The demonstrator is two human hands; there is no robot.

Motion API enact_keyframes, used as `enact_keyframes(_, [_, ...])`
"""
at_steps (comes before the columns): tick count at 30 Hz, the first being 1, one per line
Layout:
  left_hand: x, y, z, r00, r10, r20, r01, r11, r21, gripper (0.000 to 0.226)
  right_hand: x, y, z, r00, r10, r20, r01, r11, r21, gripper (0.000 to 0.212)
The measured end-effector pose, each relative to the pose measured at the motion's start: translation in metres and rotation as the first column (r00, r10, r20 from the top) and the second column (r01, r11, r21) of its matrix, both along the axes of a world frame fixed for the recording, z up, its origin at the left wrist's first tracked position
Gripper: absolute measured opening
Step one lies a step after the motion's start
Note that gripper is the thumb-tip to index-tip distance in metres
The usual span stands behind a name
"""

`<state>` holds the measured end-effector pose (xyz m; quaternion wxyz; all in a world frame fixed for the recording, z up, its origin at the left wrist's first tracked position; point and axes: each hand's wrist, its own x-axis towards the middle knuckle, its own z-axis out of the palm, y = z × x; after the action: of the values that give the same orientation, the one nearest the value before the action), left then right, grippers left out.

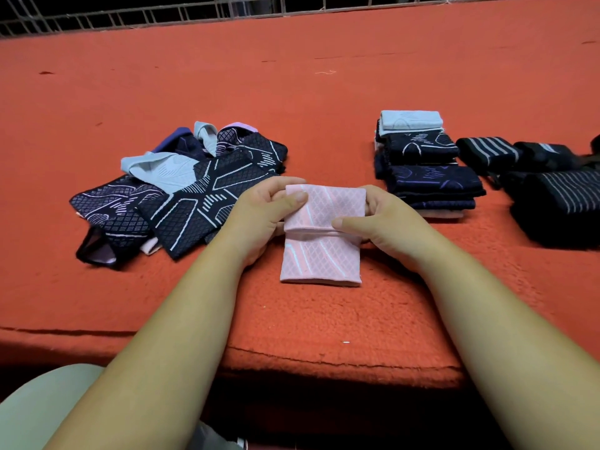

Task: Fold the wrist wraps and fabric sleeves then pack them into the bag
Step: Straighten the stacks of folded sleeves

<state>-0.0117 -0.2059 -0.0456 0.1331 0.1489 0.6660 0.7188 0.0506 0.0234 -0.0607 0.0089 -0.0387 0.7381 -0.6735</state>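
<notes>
Left hand (259,216): thumb pressed on the far left corner of a pale pink knitted fabric sleeve with a diamond pattern (319,258), fingers curled under that edge. Right hand (386,225): thumb laid along the sleeve's crosswise fold line, fingers curled round its far right edge. Both hands grip the sleeve.

The sleeve's far half is lifted and doubled over. Its near half lies flat on the orange-red felt-covered counter (292,319), close to the near edge, between the two forearms.

Left of the hands, just beside them: a loose heap of unfolded dark navy patterned sleeves (201,196), with a light blue-grey sleeve (162,165) lying across it.

Right and farther off: a neat stack of folded navy sleeves (428,180), topped by a folded light blue piece (410,121).

Far right, near the stack: black wrist wraps with grey stripes (558,206), rolled, lying side by side.

Far edge of the counter: a metal wire grid (130,14). Near left corner: a pale green trouser leg (39,407).
</notes>
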Motion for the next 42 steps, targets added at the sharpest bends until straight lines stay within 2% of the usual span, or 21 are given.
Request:
enact_keyframes(3, [0.004,0.001,0.004,0.996,-0.091,0.022,0.091,0.996,-0.008,0.042,0.002,-0.002,0.001,0.998,-0.058,-0.029,0.057,0.998,-0.022,0.041])
enact_keyframes(6, [0.006,0.001,0.004,0.984,-0.176,-0.005,0.175,0.980,-0.091,0.051,0.005,-0.003,0.004,0.996,-0.077,-0.043,0.074,0.994,-0.077,0.039])
enact_keyframes(11, [0.003,0.002,0.001,0.991,-0.133,-0.022,0.131,0.989,-0.063,0.051,0.007,-0.004,0.008,0.994,-0.070,-0.078,0.071,0.997,0.010,0.036])
enact_keyframes(14, [0.000,0.001,-0.001,0.995,-0.090,-0.034,0.089,0.996,-0.031,0.051,0.008,-0.003,0.011,0.999,-0.022,-0.045,0.025,0.998,0.062,0.034])
enact_keyframes(18, [-0.002,0.000,-0.003,0.997,-0.075,-0.009,0.075,0.997,0.029,0.050,0.007,-0.003,0.008,0.999,-0.034,-0.042,0.037,0.997,0.068,0.018])
enact_keyframes(23, [-0.004,-0.003,-0.005,0.994,-0.095,0.050,0.092,0.995,0.046,0.043,0.002,-0.002,0.007,0.997,-0.080,-0.022,0.079,0.996,-0.046,0.019])
enact_keyframes(28, [-0.003,0.000,-0.004,0.990,-0.104,0.098,0.093,0.990,0.110,0.038,0.001,-0.002,0.011,0.998,-0.044,0.047,0.055,0.965,-0.257,0.037])
enact_keyframes(30, [-0.004,0.001,-0.004,0.991,-0.100,0.087,0.092,0.992,0.091,0.036,-0.002,0.000,0.011,0.998,-0.032,0.059,0.048,0.948,-0.315,0.042])
enact_keyframes(38, [-0.007,0.000,0.002,0.984,-0.064,0.166,0.029,0.978,0.205,0.038,-0.002,-0.002,0.015,0.994,-0.044,0.102,0.084,0.899,-0.430,0.045])
enact_keyframes(42, [-0.007,0.001,0.004,0.961,-0.134,0.242,0.051,0.946,0.322,0.038,0.001,0.000,0.017,0.994,-0.042,0.103,0.086,0.878,-0.471,0.042])
